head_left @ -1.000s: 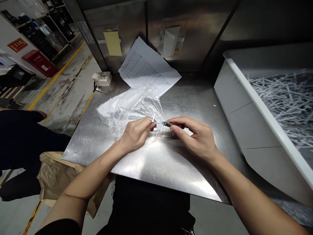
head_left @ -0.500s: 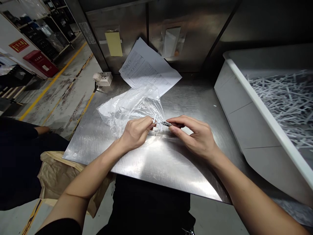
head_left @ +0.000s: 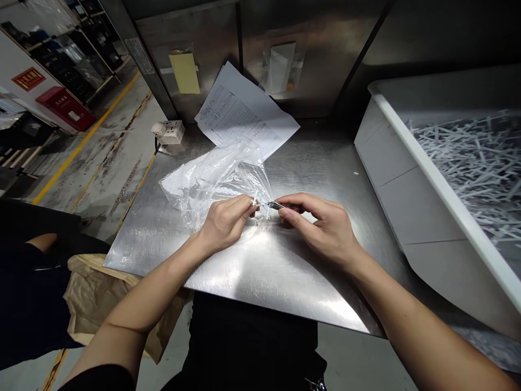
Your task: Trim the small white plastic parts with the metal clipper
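Observation:
Over the metal table, my left hand (head_left: 227,224) is closed in a pinch on a small white branched plastic piece (head_left: 255,199). Facing it, my right hand (head_left: 325,225) holds a small shiny nail clipper (head_left: 276,205) between thumb and fingers. The clipper's tip meets the white piece between the two hands; whether its jaws are parted is too small to tell. Just behind my left hand lies a crumpled clear plastic bag (head_left: 203,179), partly covered by that hand.
The metal table (head_left: 260,271) has printed sheets (head_left: 244,111) and a power socket (head_left: 173,132) at its back. On the right stands a large white bin (head_left: 391,174) with many thin white plastic pieces (head_left: 472,168). A brown paper bag (head_left: 93,293) and a person's arm (head_left: 43,243) are at left.
The other person's arm at the left has shifted left. The view has moved slightly; my hands keep nearly the same pose, with the clipper a little closer to the white piece.

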### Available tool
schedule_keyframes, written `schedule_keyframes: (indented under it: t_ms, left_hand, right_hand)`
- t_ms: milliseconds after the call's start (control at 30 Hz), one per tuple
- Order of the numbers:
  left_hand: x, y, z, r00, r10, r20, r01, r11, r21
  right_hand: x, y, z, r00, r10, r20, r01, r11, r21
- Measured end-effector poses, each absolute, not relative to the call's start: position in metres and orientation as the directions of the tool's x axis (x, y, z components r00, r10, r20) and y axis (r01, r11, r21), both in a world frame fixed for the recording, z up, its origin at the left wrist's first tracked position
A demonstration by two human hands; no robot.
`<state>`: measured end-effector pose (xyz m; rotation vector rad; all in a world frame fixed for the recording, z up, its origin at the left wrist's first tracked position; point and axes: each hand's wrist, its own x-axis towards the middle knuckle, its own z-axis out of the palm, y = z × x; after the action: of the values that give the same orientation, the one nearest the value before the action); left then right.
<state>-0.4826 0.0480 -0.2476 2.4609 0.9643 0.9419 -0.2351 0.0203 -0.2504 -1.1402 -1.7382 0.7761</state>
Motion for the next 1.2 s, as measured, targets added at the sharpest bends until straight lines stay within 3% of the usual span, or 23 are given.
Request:
schedule_keyframes:
  t_ms: [133, 367, 533, 933, 1200]
  left_hand:
    - [-0.482, 0.045, -0.248, 0.533, 0.725, 0.436, 0.513, -0.686, 0.516]
    - [-0.483, 0.041, -0.251, 0.528, 0.772, 0.354, 0.653, -0.635, 0.412]
    - [-0.483, 0.040, -0.250, 0.512, 0.811, 0.283, 0.691, -0.585, 0.424]
    - [-0.484, 0.041, -0.247, 0.466, 0.803, 0.371, 0.643, -0.596, 0.481]
    - [-0.482, 0.039, -0.246, 0.494, 0.740, 0.457, 0.624, -0.668, 0.406]
  right_hand:
    - [-0.236, 0.021, -0.256, -0.185, 0.942, 0.281, 0.353, 0.330, -0.875]
    - [-0.239, 0.024, -0.256, -0.224, 0.964, 0.142, 0.287, 0.204, -0.936]
    - [-0.239, 0.025, -0.257, -0.246, 0.966, 0.076, 0.275, 0.145, -0.951]
    - [-0.236, 0.022, -0.248, -0.163, 0.967, 0.196, 0.237, 0.231, -0.943]
    - [-0.239, 0.016, -0.245, -0.233, 0.931, 0.280, 0.285, 0.340, -0.896]
